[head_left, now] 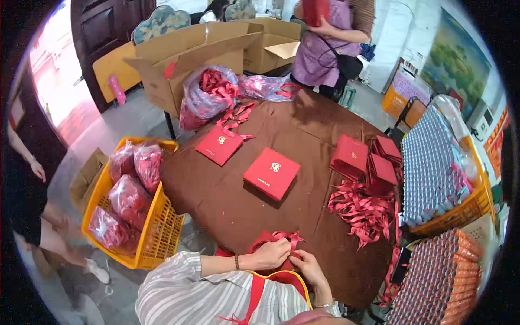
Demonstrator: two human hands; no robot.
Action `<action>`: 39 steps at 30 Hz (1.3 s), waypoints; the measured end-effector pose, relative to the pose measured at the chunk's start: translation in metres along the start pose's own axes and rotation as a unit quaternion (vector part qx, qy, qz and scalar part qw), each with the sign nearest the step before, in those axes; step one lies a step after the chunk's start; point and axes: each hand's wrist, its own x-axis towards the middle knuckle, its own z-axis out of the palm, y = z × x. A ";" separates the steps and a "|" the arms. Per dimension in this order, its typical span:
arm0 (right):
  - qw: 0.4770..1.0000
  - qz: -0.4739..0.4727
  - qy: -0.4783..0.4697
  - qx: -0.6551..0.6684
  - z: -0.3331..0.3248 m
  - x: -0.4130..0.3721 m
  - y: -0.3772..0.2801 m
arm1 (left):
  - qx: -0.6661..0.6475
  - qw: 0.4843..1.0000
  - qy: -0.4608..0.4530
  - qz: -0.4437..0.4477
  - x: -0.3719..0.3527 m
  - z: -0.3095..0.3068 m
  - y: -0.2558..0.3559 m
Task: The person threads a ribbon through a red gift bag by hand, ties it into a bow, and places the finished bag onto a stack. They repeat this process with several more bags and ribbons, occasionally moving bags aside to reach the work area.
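At the table's near edge, my left hand [272, 254], with a beaded bracelet on its wrist, has its fingers closed on a red ribbon [291, 236]. Close beside it, my right hand [307, 267] pinches at the same spot, its fingertips partly hidden. A red paper gift bag [262, 240] lies under and behind both hands, mostly covered by them. Farther out is a stack of flat red gift bags [272, 172] with gold print. Left of that lies another red gift bag [220, 144] with ribbon handles.
Stacked red bags [349, 156] and a heap of red ribbons [362, 208] lie at the right. A yellow crate [162, 233] with plastic-wrapped red bundles stands left. Cardboard boxes [189, 54] and a bag of ribbons [208, 92] are behind. A person [330, 59] stands opposite; another [27, 162] is left.
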 end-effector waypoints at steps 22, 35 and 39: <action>0.996 0.059 0.058 0.041 0.010 0.001 -0.014 | -0.019 0.997 0.054 0.043 -0.011 0.011 -0.019; 0.997 0.042 0.066 -0.016 0.026 0.004 -0.029 | -0.088 0.993 0.069 -0.025 -0.019 -0.001 -0.020; 0.997 0.017 0.065 -0.035 0.023 0.008 -0.018 | -0.090 0.993 0.076 -0.018 -0.018 0.000 -0.022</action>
